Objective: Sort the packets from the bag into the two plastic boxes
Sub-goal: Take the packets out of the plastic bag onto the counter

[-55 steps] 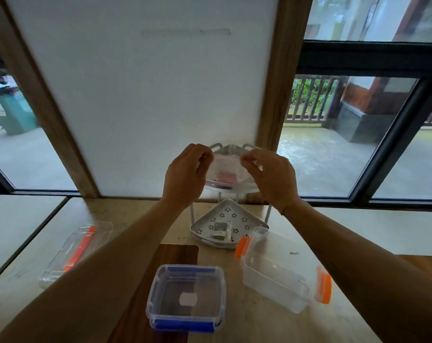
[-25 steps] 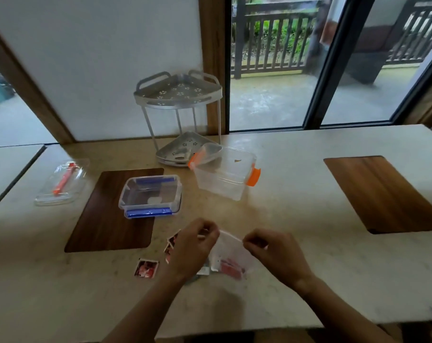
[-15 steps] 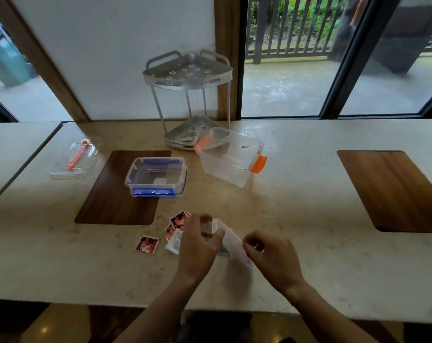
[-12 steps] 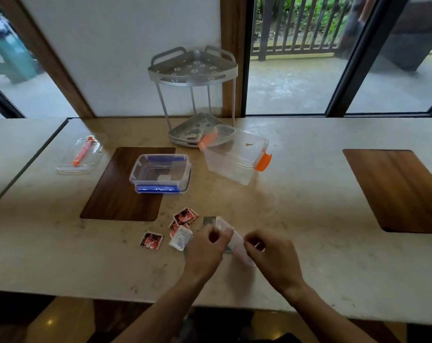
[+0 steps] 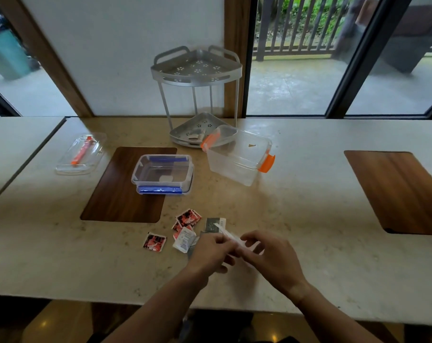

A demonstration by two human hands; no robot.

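Observation:
My left hand (image 5: 211, 252) and my right hand (image 5: 271, 256) meet near the table's front edge, both pinching a clear plastic bag (image 5: 231, 237) that lies low over the table. Several small packets lie just left of it: red-and-black ones (image 5: 188, 217) (image 5: 154, 241), a white one (image 5: 184, 239) and a dark one (image 5: 215, 224). A clear box with blue clips (image 5: 163, 174) stands behind them on a wooden inlay. Right of it stands a clear box with orange clips (image 5: 238, 157), tilted against a rack.
A grey two-tier corner rack (image 5: 197, 70) stands at the back against the wall, with small items on its lower tray. A clear lid with an orange clip (image 5: 82, 153) lies at the left. A second wooden inlay (image 5: 398, 189) is at the right.
The bag came down from the rack's top shelf to the table front. Packets now lie spilled on the table, and my hands have closed together on the flattened bag.

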